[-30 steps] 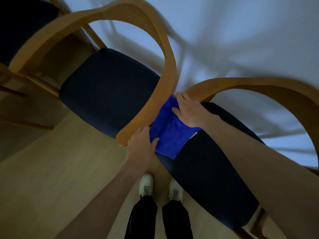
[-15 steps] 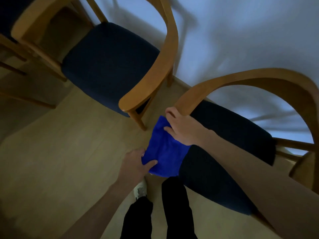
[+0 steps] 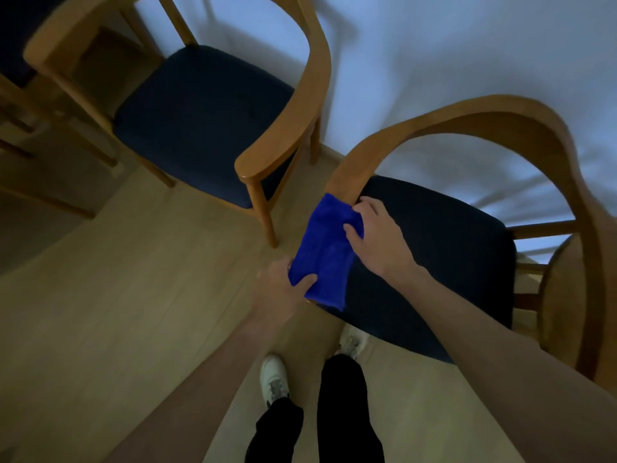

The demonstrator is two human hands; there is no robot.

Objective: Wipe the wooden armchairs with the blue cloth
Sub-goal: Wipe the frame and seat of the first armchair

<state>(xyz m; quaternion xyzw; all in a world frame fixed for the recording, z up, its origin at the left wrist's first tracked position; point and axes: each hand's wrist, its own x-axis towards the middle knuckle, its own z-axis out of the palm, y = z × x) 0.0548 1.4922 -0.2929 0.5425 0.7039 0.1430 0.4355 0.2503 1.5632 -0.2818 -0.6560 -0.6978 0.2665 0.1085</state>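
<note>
Two wooden armchairs with dark blue seats stand against the white wall. The blue cloth (image 3: 325, 248) is draped over the front end of the left armrest of the right armchair (image 3: 494, 118). My left hand (image 3: 283, 289) pinches the cloth's lower end between thumb and fingers. Higher up, my right hand (image 3: 377, 242) grips the cloth, its fingers curled over the cloth's right side. The armrest tip is hidden under the cloth. The left armchair (image 3: 310, 95) stands apart, untouched.
A third chair's wooden frame (image 3: 43, 105) shows at the far left. The light wooden floor (image 3: 133, 312) spreads in front of the chairs. My feet in white shoes (image 3: 273, 379) stand just before the right armchair's seat.
I have moved from the left armchair's right armrest to the right armchair's left armrest. Both hands carried the cloth along and now hold it over that armrest's end.
</note>
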